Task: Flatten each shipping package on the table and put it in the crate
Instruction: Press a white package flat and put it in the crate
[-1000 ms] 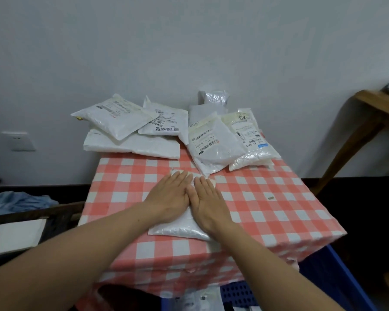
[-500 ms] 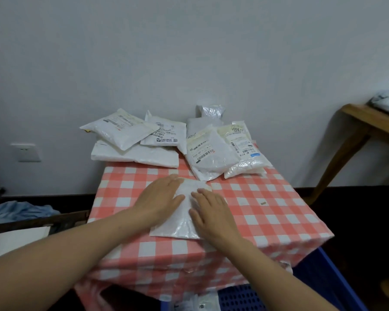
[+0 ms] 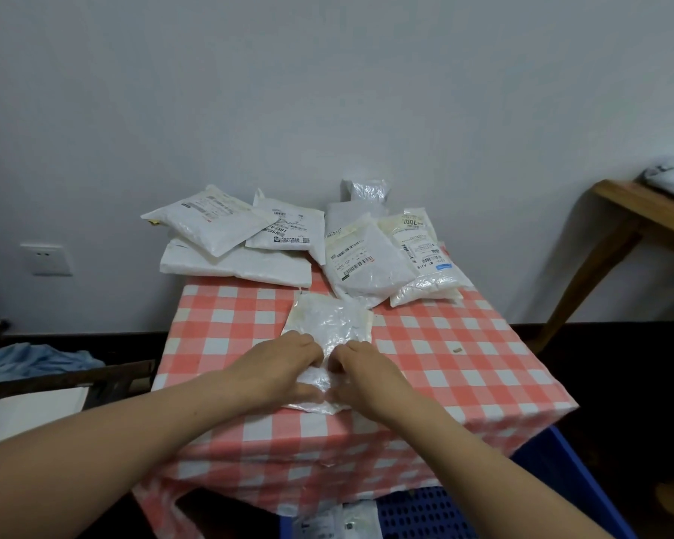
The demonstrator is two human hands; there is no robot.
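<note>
- package (image 3: 329, 319): white crinkled plastic, lying on the checkered table (image 3: 464, 383) from centre toward 6 o'clock. its far half is exposed and its near half sits under both hands.
- left hand (image 3: 281, 367): at the package's 7 o'clock portion, with fingers and thumb curled, gripping the plastic.
- right hand (image 3: 366, 373): at the 5 o'clock portion, fingers curled likewise, gripping the plastic. the fingers of the two hands nearly meet.
- remaining packages (image 3: 242, 258): heaped and overlapping along the table's 12 o'clock edge, against the wall.
- crate (image 3: 561, 472): blue, low at 5 o'clock beyond the table's near edge. white labelled bags (image 3: 339, 523) show at its 9 o'clock side.
- small tan scrap (image 3: 457, 348): on the cloth at 3 o'clock of the hands.
</note>
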